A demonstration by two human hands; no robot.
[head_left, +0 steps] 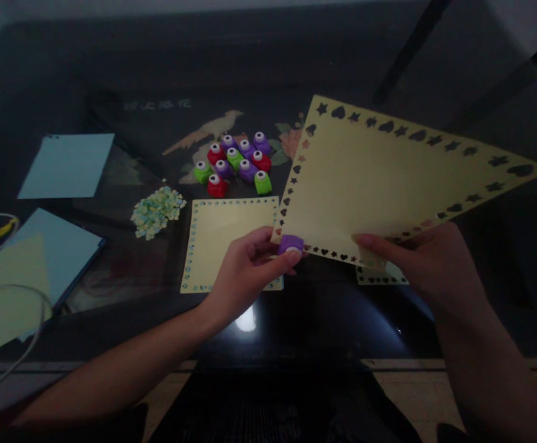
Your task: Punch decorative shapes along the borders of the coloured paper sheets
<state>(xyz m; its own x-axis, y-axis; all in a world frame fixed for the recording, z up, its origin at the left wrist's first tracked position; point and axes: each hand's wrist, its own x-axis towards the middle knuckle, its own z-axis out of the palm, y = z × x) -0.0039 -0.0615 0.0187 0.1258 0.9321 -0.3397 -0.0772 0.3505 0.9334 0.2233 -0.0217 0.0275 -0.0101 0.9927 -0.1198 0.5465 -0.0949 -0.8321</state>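
My left hand grips a small purple craft punch, its thumb on the white button. The punch sits at the near left edge of a yellow paper sheet, which is raised and tilted above the table. Star and heart holes run along the borders of that sheet. Pinching the sheet's near right edge, thumb on top, is my right hand. Beneath my left hand lies another yellow sheet with a punched border. Part of a further punched sheet shows under the raised one.
Several purple, red and green punches stand in a cluster beyond the flat sheet. A pile of paper cut-outs lies left of it. Blue paper, a stack of blue and yellow sheets and a white cable occupy the left.
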